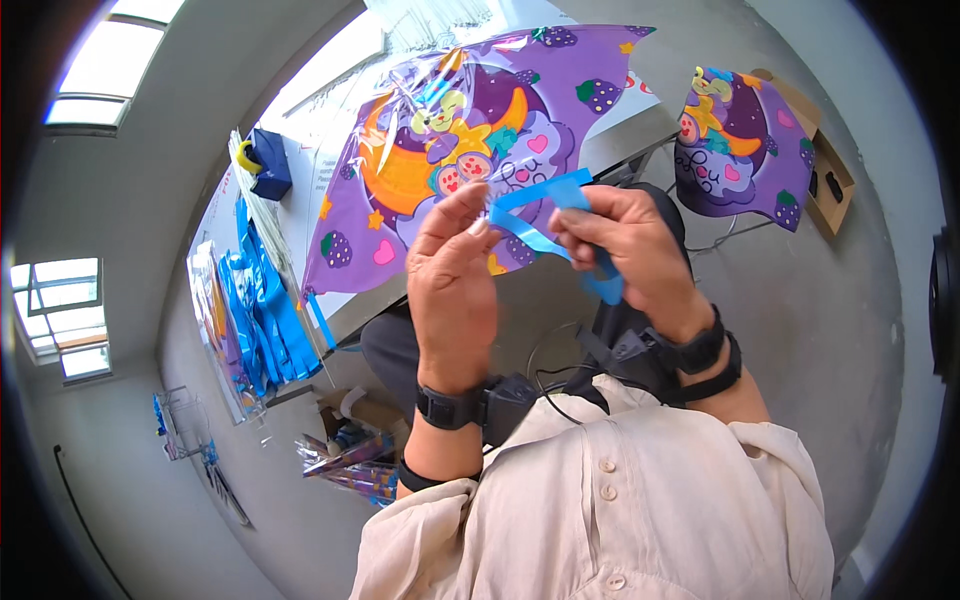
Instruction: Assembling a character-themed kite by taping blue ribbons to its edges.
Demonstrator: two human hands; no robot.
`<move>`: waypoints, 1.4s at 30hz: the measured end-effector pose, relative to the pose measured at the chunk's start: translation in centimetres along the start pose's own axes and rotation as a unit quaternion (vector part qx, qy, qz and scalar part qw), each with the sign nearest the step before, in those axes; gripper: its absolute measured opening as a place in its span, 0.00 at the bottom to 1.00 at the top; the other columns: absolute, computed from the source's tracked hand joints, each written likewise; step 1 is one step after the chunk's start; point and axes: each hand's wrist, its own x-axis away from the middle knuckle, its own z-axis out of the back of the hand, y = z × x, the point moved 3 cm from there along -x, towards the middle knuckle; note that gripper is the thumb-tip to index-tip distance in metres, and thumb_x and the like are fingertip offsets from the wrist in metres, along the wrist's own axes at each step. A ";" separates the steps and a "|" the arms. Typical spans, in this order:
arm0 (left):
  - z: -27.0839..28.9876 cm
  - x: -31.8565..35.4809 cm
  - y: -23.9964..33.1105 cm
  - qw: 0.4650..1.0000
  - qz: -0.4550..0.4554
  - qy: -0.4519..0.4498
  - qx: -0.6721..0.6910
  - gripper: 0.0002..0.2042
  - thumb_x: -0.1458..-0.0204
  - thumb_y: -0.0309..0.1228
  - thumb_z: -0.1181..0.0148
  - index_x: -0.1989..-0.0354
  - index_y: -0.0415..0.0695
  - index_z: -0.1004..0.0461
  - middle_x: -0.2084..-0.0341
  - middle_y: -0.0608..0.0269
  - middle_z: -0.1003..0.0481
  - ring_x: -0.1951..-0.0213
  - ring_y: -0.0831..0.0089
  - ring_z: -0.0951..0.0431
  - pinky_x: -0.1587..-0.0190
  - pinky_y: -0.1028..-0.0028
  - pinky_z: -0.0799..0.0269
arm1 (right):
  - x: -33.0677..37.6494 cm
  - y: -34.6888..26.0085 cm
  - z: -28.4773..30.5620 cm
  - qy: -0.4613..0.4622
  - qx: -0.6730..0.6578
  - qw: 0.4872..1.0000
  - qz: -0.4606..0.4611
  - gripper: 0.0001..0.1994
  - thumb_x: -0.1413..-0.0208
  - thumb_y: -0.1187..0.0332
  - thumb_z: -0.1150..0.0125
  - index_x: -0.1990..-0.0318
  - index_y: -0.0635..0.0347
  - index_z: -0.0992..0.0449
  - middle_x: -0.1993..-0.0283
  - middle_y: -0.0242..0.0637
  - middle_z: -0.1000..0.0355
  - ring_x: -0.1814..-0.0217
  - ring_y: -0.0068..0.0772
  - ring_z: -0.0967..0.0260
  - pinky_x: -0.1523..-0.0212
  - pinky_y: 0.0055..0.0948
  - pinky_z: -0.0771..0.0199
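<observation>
A blue ribbon-like strip is stretched and looped between my two hands. My left hand pinches its left end between thumb and fingertips. My right hand is closed around the other part, with a loose tail hanging below the fingers. Just beyond both hands, a large purple printed sheet with a curved, pointed outline lies on the table. It carries a cartoon animal, an orange moon, stars and grapes, and glossy clear film reflects light over part of it.
A second purple printed sheet hangs at the right beside an open cardboard box. On the table's left are a dark blue tape dispenser and blue plastic strips. Below, wrapped packs lie near a carton.
</observation>
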 end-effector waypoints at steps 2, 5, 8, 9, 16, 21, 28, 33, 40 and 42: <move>1.5 -2.2 0.8 0.991 -0.072 -0.018 -0.107 0.19 0.50 0.24 0.47 0.48 0.36 0.33 0.51 0.58 0.30 0.48 0.70 0.32 0.49 0.72 0.38 | 3.2 -4.6 1.5 -0.021 0.036 0.999 0.005 0.09 0.42 0.69 0.47 0.70 0.66 0.27 0.80 0.25 0.37 0.82 0.10 0.45 0.81 0.14 0.46; 4.4 -6.6 0.8 0.971 -0.088 -0.010 -0.224 0.21 0.52 0.23 0.44 0.47 0.36 0.34 0.53 0.57 0.30 0.51 0.70 0.31 0.50 0.74 0.35 | 10.7 -8.8 8.7 -0.150 -0.230 0.920 0.279 0.03 0.49 0.75 0.45 0.71 0.66 0.29 0.85 0.34 0.39 0.91 0.22 0.48 0.90 0.20 0.51; 5.3 -12.8 -0.8 0.943 -0.034 -0.039 -0.330 0.25 0.52 0.25 0.42 0.44 0.37 0.37 0.51 0.54 0.31 0.48 0.67 0.31 0.49 0.72 0.34 | 18.0 -17.4 18.7 -0.242 -0.133 0.929 0.246 0.07 0.48 0.76 0.47 0.67 0.74 0.34 0.89 0.35 0.39 0.97 0.21 0.49 0.96 0.23 0.54; 4.3 -15.2 -1.5 0.907 -0.060 -0.069 -0.411 0.27 0.53 0.26 0.42 0.42 0.37 0.39 0.49 0.52 0.32 0.46 0.64 0.32 0.47 0.71 0.35 | 20.5 -17.8 21.6 -0.102 -0.127 0.940 0.299 0.07 0.48 0.76 0.47 0.66 0.73 0.33 0.89 0.35 0.38 0.95 0.18 0.48 0.95 0.20 0.53; -0.9 -33.9 -10.5 0.700 -0.266 -0.195 -0.634 0.36 0.50 0.39 0.43 0.34 0.46 0.52 0.36 0.47 0.48 0.34 0.54 0.50 0.35 0.60 0.53 | 8.5 -8.5 14.2 0.162 0.156 0.970 -0.096 0.05 0.46 0.75 0.50 0.67 0.68 0.28 0.80 0.32 0.31 0.86 0.10 0.44 0.88 0.13 0.49; -0.3 -39.3 -14.8 0.607 -0.217 -0.198 -0.738 0.33 0.45 0.50 0.55 0.32 0.57 0.57 0.34 0.51 0.52 0.32 0.57 0.57 0.34 0.55 0.64 | 1.7 -4.3 13.0 0.081 0.050 0.980 -0.172 0.09 0.41 0.69 0.49 0.68 0.65 0.26 0.80 0.30 0.31 0.85 0.09 0.44 0.84 0.10 0.47; 2.6 -35.4 -13.6 0.651 -0.168 -0.286 -0.683 0.33 0.42 0.54 0.64 0.32 0.52 0.59 0.34 0.55 0.51 0.32 0.59 0.58 0.33 0.57 0.69 | -4.4 -4.0 16.0 0.182 0.010 0.979 -0.092 0.10 0.40 0.66 0.49 0.68 0.64 0.28 0.80 0.28 0.33 0.85 0.09 0.44 0.85 0.10 0.47; 6.1 -28.8 -11.3 0.610 -0.157 -0.314 -0.711 0.33 0.42 0.51 0.61 0.32 0.48 0.57 0.34 0.57 0.52 0.32 0.62 0.58 0.32 0.62 0.68 | -5.6 -3.5 16.7 0.194 0.077 0.977 -0.038 0.10 0.40 0.67 0.50 0.63 0.65 0.25 0.76 0.27 0.32 0.80 0.09 0.41 0.81 0.10 0.45; 8.9 -23.9 -8.5 0.723 -0.049 -0.262 -0.638 0.33 0.43 0.51 0.57 0.33 0.48 0.54 0.35 0.55 0.48 0.32 0.61 0.55 0.33 0.64 0.61 | -6.6 -1.8 18.6 0.244 0.037 0.969 -0.030 0.16 0.39 0.62 0.50 0.52 0.65 0.26 0.76 0.25 0.38 0.78 0.08 0.50 0.81 0.09 0.52; 7.8 -23.6 -9.0 0.757 -0.034 -0.249 -0.603 0.33 0.43 0.52 0.57 0.33 0.48 0.53 0.36 0.54 0.46 0.34 0.60 0.50 0.34 0.63 0.55 | -7.1 -1.3 18.6 0.273 0.021 0.961 -0.029 0.17 0.39 0.62 0.51 0.53 0.66 0.26 0.75 0.26 0.37 0.78 0.09 0.50 0.81 0.10 0.52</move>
